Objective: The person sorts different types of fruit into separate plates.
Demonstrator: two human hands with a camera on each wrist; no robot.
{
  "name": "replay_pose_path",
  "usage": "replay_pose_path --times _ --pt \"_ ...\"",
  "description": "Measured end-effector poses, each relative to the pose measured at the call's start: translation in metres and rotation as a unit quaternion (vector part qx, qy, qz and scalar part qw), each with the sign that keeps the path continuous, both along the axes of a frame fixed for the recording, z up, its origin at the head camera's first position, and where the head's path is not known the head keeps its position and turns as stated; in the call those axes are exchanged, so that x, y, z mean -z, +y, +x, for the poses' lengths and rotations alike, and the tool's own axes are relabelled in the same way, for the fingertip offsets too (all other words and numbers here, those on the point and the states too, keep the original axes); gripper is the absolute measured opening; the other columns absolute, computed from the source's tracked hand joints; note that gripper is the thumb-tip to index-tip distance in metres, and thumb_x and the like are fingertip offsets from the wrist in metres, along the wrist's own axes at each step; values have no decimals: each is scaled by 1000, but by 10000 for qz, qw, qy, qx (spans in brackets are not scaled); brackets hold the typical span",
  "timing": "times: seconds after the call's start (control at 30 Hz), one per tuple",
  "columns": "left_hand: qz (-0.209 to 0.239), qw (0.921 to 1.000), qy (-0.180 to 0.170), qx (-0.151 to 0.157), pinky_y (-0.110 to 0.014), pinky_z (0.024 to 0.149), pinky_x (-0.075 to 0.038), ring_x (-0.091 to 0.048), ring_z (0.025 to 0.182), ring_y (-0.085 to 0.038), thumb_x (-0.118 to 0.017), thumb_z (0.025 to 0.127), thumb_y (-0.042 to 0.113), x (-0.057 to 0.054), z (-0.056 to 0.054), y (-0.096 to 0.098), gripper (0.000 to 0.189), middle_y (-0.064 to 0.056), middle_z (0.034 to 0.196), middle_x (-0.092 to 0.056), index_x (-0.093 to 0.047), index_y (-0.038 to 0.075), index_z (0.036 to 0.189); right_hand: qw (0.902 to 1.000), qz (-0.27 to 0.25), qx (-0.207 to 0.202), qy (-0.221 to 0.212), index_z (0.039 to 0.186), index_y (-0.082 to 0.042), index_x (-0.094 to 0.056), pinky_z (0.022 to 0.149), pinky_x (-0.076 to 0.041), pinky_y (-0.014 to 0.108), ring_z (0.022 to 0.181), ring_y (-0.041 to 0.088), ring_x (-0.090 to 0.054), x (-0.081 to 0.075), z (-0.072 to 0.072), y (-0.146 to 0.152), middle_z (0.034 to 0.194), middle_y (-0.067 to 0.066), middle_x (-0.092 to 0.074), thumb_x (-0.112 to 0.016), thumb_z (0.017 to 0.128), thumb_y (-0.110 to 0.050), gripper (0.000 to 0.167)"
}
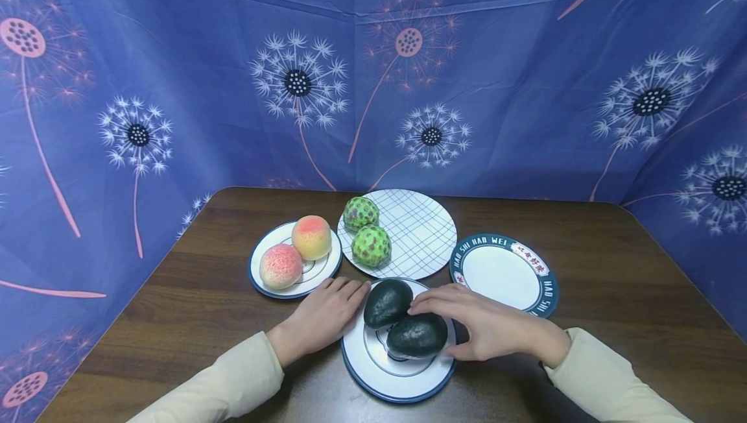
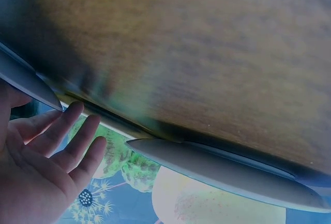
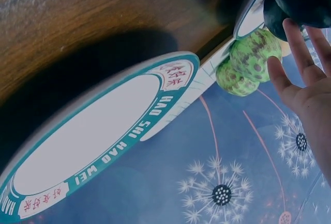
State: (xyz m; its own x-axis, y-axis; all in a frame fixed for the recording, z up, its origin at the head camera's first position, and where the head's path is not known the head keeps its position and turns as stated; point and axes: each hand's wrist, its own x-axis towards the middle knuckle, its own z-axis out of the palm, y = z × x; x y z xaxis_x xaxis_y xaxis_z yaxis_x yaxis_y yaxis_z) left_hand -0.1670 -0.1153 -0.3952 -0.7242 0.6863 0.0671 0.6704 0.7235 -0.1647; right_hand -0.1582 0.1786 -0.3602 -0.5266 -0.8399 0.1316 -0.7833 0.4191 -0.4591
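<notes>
Two dark green avocados lie on a white plate with a blue rim point(image 1: 403, 385) at the front of the table. My right hand point(image 1: 487, 322) grips the nearer avocado point(image 1: 417, 337), fingers over its top and thumb by its right side. Behind it, the other avocado point(image 1: 386, 303) leans close against it. My left hand point(image 1: 323, 316) rests at the plate's left rim, its fingers loosely extended. In the left wrist view that hand's fingers point(image 2: 67, 146) are spread, with the thumb partly hidden by the plate.
Two peaches point(image 1: 281, 266) sit on a small blue-rimmed plate point(image 1: 262, 288) at left. Behind, a checked plate point(image 1: 417, 235) bears two green custard apples point(image 1: 371, 246). A green-rimmed lettered plate point(image 1: 496, 274) stands at right. A blue dandelion cloth point(image 1: 496, 85) hangs behind the table.
</notes>
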Motion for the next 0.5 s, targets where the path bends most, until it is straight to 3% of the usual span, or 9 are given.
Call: replay_pose_path --times 0.3,0.5 --pt "157 9998 107 76 -36 91 -47 -53 113 -19 -52 90 32 0 -2 -1 50 -4 127 -54 -43 12 135 9990 -94 30 438 127 -27 -49 96 -40 48 119 13 -45 -2 -3 7 129 -7 -51 -65 82 -33 48" --pt "302 9992 265 77 -37 91 -47 -53 113 -19 -56 88 31 -4 -4 -1 51 -4 126 -56 -45 11 134 9987 -66 328 396 127 -28 -48 95 -41 49 121 14 -45 -5 -6 13 130 -9 -50 -60 86 -35 44"
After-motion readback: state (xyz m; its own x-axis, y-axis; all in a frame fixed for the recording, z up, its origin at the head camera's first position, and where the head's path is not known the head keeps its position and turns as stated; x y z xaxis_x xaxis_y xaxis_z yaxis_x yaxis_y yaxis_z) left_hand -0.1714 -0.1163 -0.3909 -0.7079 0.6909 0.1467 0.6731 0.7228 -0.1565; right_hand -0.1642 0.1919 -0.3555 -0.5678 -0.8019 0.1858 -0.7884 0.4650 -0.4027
